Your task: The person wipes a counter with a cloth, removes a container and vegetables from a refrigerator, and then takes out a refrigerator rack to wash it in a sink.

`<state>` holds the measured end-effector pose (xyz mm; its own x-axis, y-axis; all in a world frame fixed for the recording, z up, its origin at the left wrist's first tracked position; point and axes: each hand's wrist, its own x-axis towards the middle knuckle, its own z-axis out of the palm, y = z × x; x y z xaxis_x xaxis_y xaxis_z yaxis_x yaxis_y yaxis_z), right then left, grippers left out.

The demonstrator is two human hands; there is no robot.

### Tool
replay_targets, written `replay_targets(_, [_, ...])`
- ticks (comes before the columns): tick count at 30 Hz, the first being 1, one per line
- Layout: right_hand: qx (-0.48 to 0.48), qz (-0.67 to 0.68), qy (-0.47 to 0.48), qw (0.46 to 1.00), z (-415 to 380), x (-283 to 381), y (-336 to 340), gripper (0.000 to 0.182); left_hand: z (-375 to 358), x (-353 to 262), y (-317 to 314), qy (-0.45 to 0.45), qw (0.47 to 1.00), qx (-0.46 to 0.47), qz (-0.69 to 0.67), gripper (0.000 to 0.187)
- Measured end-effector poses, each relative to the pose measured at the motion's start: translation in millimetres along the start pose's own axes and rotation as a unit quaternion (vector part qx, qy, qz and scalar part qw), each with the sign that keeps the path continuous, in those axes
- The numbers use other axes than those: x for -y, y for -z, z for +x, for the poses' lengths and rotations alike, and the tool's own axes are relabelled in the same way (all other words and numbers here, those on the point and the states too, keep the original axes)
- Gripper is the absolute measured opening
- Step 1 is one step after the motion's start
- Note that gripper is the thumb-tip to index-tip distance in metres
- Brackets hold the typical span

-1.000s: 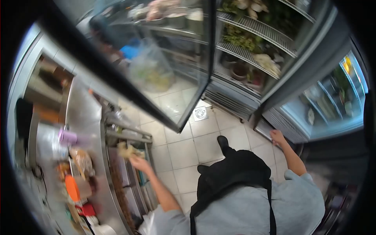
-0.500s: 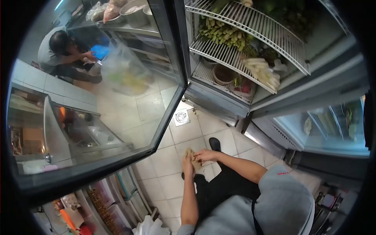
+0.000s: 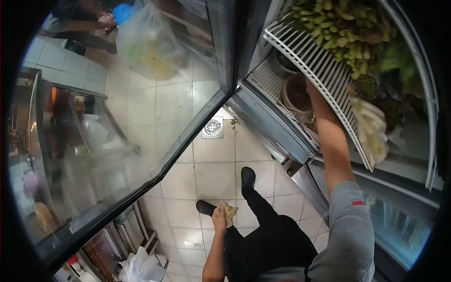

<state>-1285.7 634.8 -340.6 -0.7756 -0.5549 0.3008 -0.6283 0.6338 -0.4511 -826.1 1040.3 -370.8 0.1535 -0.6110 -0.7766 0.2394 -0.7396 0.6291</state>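
In my left hand (image 3: 219,219) is a crumpled tan cloth (image 3: 229,212), held low over the floor by my shoe. My right arm (image 3: 332,141) reaches into the opened fridge, passing under a white wire shelf (image 3: 324,70). Beside a round brown container (image 3: 296,93) on the lower rack, my right hand (image 3: 314,90) is partly covered by the shelf, and its fingers are hidden. Green leafy stalks (image 3: 338,35) and pale long vegetables (image 3: 370,127) lie on the shelf above.
A fridge glass door (image 3: 155,122) stands open on the left, a plastic bag (image 3: 152,47) showing through it. Behind the glass, another person's hands (image 3: 107,21) are near a blue item (image 3: 123,13). A floor drain (image 3: 213,127) lies ahead; a white plastic bag (image 3: 141,267) is at lower left.
My right hand has left the cloth and gone up and right into the fridge. The cloth stays in my left hand. The view has shifted closer to the shelves.
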Motion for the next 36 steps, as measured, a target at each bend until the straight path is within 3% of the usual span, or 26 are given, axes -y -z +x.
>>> replay_targets(4, [0.026, 0.09, -0.024, 0.995, 19.2, -14.6, -16.4, 0.015, -7.3, -6.8, -23.2, 0.035, 0.998, 0.001, 0.042, 0.024])
replay_targets(6, [0.043, 0.178, -0.052, 0.982, 23.6, -28.5, -17.1, 0.015, -9.2, -14.7, -36.5, 0.061, 0.998, -0.002, -0.024, 0.023])
replay_targets(8, [0.067, 0.282, -0.098, 0.952, 25.9, -39.8, -17.3, 0.014, 6.8, 19.9, -26.3, -0.003, 0.991, -0.014, 0.136, 0.023])
replay_targets(14, [0.115, 0.466, -0.211, 0.852, 29.2, -62.8, -21.2, 0.012, 16.7, 27.0, -23.6, -0.003, 0.989, -0.005, 0.149, 0.026])
replay_targets(25, [0.161, 0.558, -0.275, 0.766, 32.0, -66.4, -49.2, 0.009, 11.3, 18.4, 0.9, -0.053, 0.982, -0.028, 0.178, 0.028])
replay_targets(33, [0.181, 0.575, -0.293, 0.742, 17.4, -39.1, -42.8, 0.008, -10.1, -6.3, 4.1, -0.07, 0.981, -0.039, 0.175, 0.031])
replay_targets(36, [0.197, 0.573, -0.289, 0.741, 2.7, -23.1, -25.4, 0.007, -20.7, -15.7, 6.6, -0.089, 0.963, -0.054, 0.25, 0.032])
